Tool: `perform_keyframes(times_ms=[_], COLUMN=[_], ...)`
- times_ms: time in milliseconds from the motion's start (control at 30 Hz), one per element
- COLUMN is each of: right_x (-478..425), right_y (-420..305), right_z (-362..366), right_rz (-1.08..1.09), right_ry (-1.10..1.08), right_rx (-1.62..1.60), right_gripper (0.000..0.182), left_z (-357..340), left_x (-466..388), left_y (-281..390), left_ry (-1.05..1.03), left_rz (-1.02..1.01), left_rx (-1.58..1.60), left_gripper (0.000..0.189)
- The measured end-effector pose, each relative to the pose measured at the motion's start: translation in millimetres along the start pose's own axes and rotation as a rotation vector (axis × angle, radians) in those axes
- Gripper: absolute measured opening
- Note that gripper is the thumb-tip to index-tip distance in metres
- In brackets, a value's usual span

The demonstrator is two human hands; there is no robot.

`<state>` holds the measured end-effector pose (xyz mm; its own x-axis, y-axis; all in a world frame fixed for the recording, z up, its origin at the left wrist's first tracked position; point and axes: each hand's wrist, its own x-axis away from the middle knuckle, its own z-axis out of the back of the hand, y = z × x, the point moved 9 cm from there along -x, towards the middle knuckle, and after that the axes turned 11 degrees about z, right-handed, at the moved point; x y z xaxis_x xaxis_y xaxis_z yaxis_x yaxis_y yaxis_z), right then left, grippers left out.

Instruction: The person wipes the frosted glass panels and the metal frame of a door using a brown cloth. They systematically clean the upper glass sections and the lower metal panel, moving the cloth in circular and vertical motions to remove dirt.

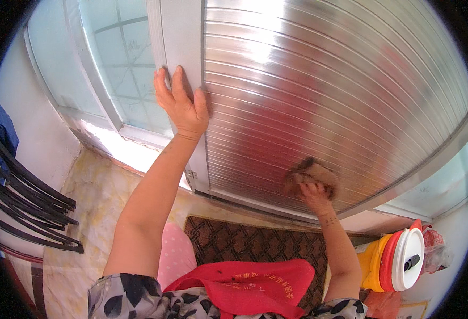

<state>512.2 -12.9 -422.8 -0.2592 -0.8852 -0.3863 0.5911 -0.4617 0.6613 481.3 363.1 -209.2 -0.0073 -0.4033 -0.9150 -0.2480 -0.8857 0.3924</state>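
My left hand (pixel 184 105) lies with spread fingers against the pale metal frame (pixel 184 32) along the door's left edge. The ribbed, shiny door panel (pixel 257 131) fills the view in front of me and reflects a blurred red shape. Low on that panel, my right hand (pixel 313 195) presses a crumpled brown cloth (pixel 323 175) to the surface. Part of the cloth is hidden under the fingers. A metal hinge (pixel 192 174) shows at the lower left of the door.
A brown patterned mat (pixel 250 245) covers the floor below the door. Stacked buckets with a white lid (pixel 407 259) stand at the right. Black curved bars (pixel 38 195), perhaps stacked chairs, jut in from the left. Frosted glass panes (pixel 126 60) flank the door on a marble-patterned floor (pixel 94 187).
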Motion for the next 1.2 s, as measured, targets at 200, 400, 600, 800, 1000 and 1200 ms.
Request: perform_keyframes(times_ms=[200,400,600,800,1000,1200], right_x=[-89.5,-150.6,-208.2,-256.0,-259.8,-222.5], right_y=[-46.4,-66.1,-89.9,-89.2,-88.0,-58.3], right_z=[-5.7,-31.9,-24.3,5.9,24.4,40.2], right_rz=[0.025,-0.260,-0.436,-0.263,-0.291,-0.160], right_ry=[0.002,-0.046,0.068,0.169,0.129,0.210], right_rx=[-0.069,-0.798,-1.634,-1.410,-1.860,-1.653], right_gripper=[0.053,0.042,0.022,0.017,0.021,0.019], left_z=[2.8,2.2,3.0,3.5,2.3,2.5], left_x=[1.4,3.2,2.9,4.3,6.0,2.1], left_y=[-0.8,-4.9,-0.3,-3.7,-18.2,-9.9], left_ry=[0.004,0.036,-0.012,-0.020,-0.005,0.017], left_rz=[-0.024,0.011,-0.011,0.009,0.048,-0.018], left_rx=[0.020,0.060,0.050,0.071,0.074,0.080], left_gripper=[0.052,0.051,0.050,0.048,0.052,0.050])
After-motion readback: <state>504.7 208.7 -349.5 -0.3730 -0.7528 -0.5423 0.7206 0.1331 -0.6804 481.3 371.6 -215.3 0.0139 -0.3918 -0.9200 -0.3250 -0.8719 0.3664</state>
